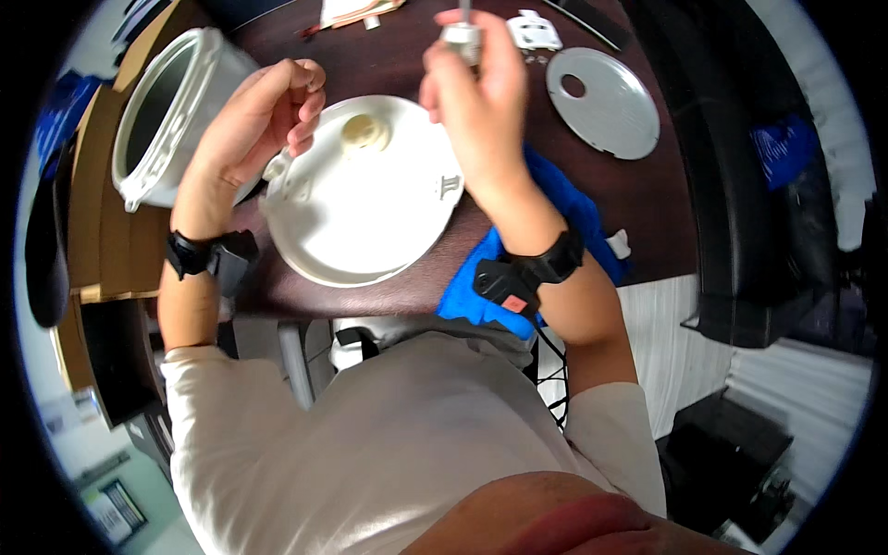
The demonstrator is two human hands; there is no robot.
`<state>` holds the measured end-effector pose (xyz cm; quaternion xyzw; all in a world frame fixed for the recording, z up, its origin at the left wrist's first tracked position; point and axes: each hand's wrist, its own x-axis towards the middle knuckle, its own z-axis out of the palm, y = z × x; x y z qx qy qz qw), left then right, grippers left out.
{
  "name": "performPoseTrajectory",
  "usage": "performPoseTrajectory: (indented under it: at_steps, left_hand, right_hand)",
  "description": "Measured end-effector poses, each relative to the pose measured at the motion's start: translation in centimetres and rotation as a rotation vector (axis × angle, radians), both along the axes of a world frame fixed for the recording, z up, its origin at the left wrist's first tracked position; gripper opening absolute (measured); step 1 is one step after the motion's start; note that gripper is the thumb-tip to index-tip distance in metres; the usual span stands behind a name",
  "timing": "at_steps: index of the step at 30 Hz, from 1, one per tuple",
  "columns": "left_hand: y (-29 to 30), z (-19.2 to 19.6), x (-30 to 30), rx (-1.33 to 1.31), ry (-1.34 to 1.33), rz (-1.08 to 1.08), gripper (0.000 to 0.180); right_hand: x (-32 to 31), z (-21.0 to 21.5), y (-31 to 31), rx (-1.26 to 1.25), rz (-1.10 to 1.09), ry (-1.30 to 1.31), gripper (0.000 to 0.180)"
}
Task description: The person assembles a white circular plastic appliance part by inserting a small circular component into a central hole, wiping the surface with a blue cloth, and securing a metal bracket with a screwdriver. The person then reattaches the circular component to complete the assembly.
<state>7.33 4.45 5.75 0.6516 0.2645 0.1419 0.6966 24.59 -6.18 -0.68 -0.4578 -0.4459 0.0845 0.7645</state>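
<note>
My left hand (pixel 274 113) is held over the left rim of a round white lid-like dish (pixel 356 217), its fingers curled in. What they hold, if anything, is hidden. My right hand (pixel 483 106) is raised beyond the dish's far right side. It is closed around a small silvery cylinder (pixel 462 37) with a thin metal shaft pointing away from me. Inside the dish, near its far edge, sits a round yellowish fitting (pixel 364 135). A small moulded clip (pixel 450 187) shows at the dish's right rim.
At the left a whitish bucket (pixel 208 79) lies tilted beside cardboard (pixel 91 222). A grey disc with a hole (pixel 610 106), a white bracket (pixel 534 31) and tiny pieces are at the far right. A blue cloth (pixel 476 287) hangs over the table's near edge. Papers (pixel 356 9) lie at the back.
</note>
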Motion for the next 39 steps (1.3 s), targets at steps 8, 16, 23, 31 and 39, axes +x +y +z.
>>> performPoseTrajectory:
  at_steps: [8,16,23,31,39]
  left_hand:
    - [6.4,-0.6,12.9,0.776,0.421,-0.299,0.026]
    - [10.7,-6.1,24.8,1.011,0.195,-0.586,0.023]
    - [10.2,-10.1,30.7,1.039,0.208,-0.538,0.016]
    - [11.7,-12.3,32.7,1.193,0.239,-0.54,0.022]
    - [10.8,-11.2,31.8,1.328,0.268,-0.618,0.019]
  right_hand:
    - [1.3,0.5,-0.3,0.076,-0.119,0.026,0.023]
    - [1.7,0.3,0.4,0.165,-0.213,0.057,0.023]
    - [1.7,0.6,0.0,0.119,-0.161,0.105,0.028]
    - [1.4,0.4,0.5,0.183,-0.186,0.117,0.025]
    - [1.6,0.2,0.7,0.193,-0.192,0.124,0.025]
